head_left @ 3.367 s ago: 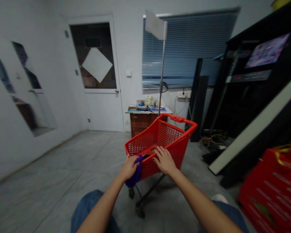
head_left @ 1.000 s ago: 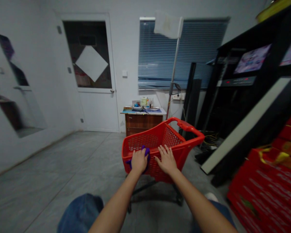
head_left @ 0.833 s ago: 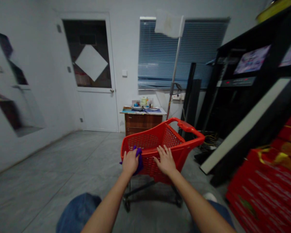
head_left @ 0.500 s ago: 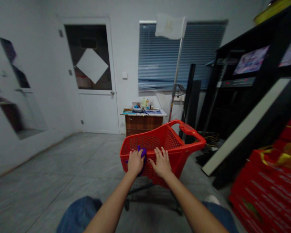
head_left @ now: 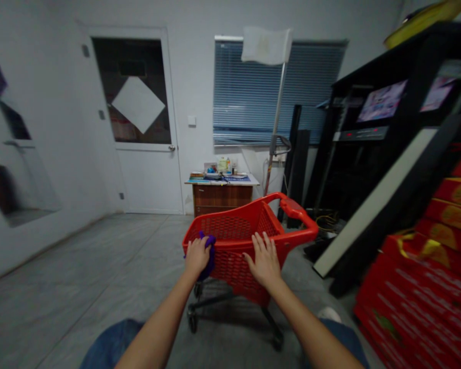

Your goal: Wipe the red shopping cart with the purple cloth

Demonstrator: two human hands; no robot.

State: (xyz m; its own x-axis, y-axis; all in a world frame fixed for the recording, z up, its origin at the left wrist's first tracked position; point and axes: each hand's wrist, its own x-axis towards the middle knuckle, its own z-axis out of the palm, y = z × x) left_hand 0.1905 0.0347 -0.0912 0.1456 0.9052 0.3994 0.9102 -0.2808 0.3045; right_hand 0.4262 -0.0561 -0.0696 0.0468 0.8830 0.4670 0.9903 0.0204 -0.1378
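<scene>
Shifted toward the handle-less end of one red plastic shopping cart (head_left: 238, 259): one purple cloth (head_left: 209, 264), gripped against its near rim by the left hand (head_left: 197, 255). Right hand (head_left: 266, 261) laid there with fingers spread. White lettering on the stacked red boxes (head_left: 418, 302) cannot be read.

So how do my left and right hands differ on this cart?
The left hand holds a purple cloth; the right hand holds nothing. The left hand's fingers are curled, the right hand's spread. The right hand is nearer the push handle than the left hand. Both are at the red shopping cart's near side.
</scene>
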